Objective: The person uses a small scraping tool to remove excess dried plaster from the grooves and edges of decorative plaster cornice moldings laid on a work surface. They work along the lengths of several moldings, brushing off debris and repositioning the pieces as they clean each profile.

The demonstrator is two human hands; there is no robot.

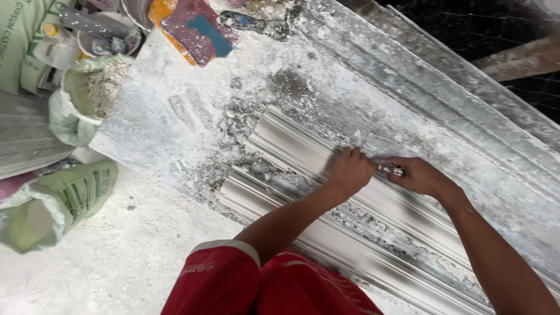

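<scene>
— What is being shown on the dusty worktable (pixel 175 105)?

— A small tool (pixel 392 170) is being clamped in the right hand (pixel 419 176) and steadied by the closed left hand (pixel 350 172) over the plaster moulding (pixel 303 154); light, even strokes along the grooves are being advised.

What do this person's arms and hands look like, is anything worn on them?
Both arms are bare from shoulder to fingers: no sleeves reach them, and no gloves, watch or rings show on the left hand or the right hand. The only clothing in view is red shorts with a pale band at one hem.
</scene>
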